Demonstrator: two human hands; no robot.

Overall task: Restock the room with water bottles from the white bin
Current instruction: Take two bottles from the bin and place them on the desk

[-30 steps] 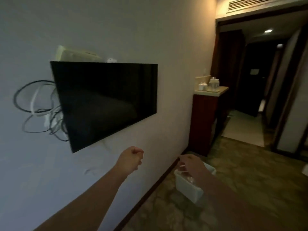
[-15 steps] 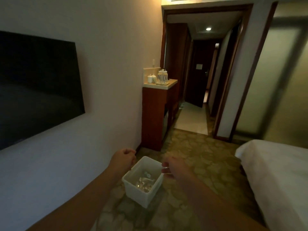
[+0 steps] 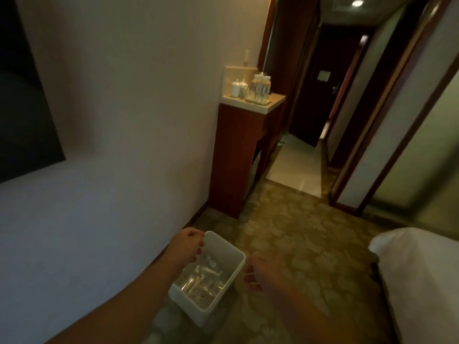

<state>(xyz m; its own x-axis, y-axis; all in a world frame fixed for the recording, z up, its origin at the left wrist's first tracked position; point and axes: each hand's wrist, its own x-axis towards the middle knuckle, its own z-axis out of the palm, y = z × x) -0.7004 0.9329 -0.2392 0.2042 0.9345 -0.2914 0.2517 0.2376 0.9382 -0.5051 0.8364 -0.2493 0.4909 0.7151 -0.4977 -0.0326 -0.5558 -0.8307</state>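
A white bin [image 3: 198,316] stands on the patterned carpet close to the wall, and several clear water bottles [image 3: 201,281] lie inside it. My left hand [image 3: 186,247] hovers at the bin's far left corner with its fingers curled; nothing shows in it, and contact with the rim is unclear. Just right of the bin's right wall is my right hand [image 3: 260,271], blurred, fingers loosely bent and holding nothing. More water bottles [image 3: 260,89] stand on a tray on top of a wooden cabinet [image 3: 236,157] farther along the wall.
White cups [image 3: 238,89] sit beside the bottles on the cabinet. A dark wall-mounted TV [image 3: 22,108] is at the left. The white bed [image 3: 422,281] fills the lower right. Beyond the cabinet a tiled hallway [image 3: 295,167] leads to a dark door.
The view has swung right and down, away from the TV toward the cabinet and hallway. The bin now lies between my two hands, and my left hand has come to its rim.
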